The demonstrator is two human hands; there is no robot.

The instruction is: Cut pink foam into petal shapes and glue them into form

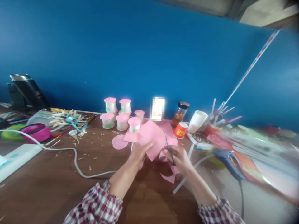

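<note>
A pink paper sheet [151,137] is pinched in my left hand [139,153], thumb on top, tilted above the table. My right hand [177,157] is closed around the dark handles of a pair of scissors [172,155], whose blades point away from me along the sheet's right edge. Curved pink offcuts [170,176] lie below my right hand. Left of the sheet, a cut pink paper circle [120,142] rests flat on the table. Behind it stand several white paper cups [107,120] topped with pink discs, two of them stacked on others.
A red paper cup [180,130], a dark-lidded jar [181,113] and a white cup [197,120] stand behind my right hand. On the right lies a glue gun [230,161]. A white cable [77,161] crosses the table on the left, near a pink tape roll [37,133].
</note>
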